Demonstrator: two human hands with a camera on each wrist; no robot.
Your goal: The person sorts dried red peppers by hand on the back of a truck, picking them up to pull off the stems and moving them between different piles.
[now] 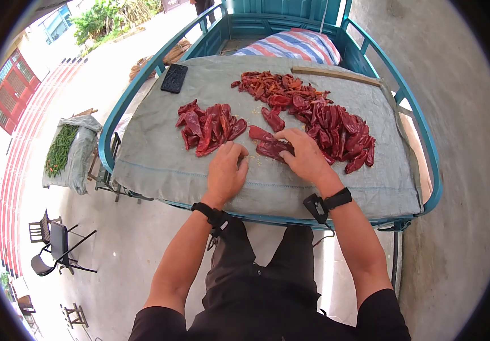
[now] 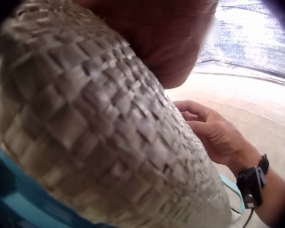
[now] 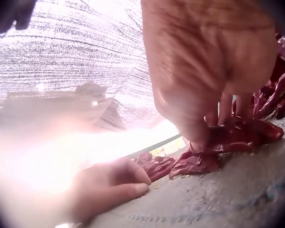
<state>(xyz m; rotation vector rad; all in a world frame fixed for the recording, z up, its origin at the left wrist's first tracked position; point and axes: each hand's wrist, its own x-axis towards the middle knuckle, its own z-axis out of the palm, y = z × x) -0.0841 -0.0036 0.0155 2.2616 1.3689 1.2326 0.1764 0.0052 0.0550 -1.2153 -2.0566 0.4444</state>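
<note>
My right hand (image 1: 307, 156) (image 3: 209, 57) pinches a dark red dried pepper (image 1: 273, 149) (image 3: 247, 135) between thumb and fingers, low against the grey woven cloth (image 1: 160, 142). Another pepper lies just beyond it. Beside the left pile of red peppers (image 1: 211, 128), my left hand (image 1: 227, 173) (image 3: 109, 185) rests on the cloth, its fingers loosely bent and nothing seen in them. In the left wrist view that hand (image 2: 166, 42) is dark and its fingertips are hidden. A larger pepper pile (image 1: 341, 133) spreads to the right of my right hand.
A black phone (image 1: 174, 78) lies at the cloth's back left, and a wooden strip (image 1: 336, 75) at the back right. Teal rails (image 1: 128, 105) border the cart bed. Behind is a striped sack (image 1: 293, 46); left on the ground stand a bag of green peppers (image 1: 62, 149) and chairs (image 1: 59, 241).
</note>
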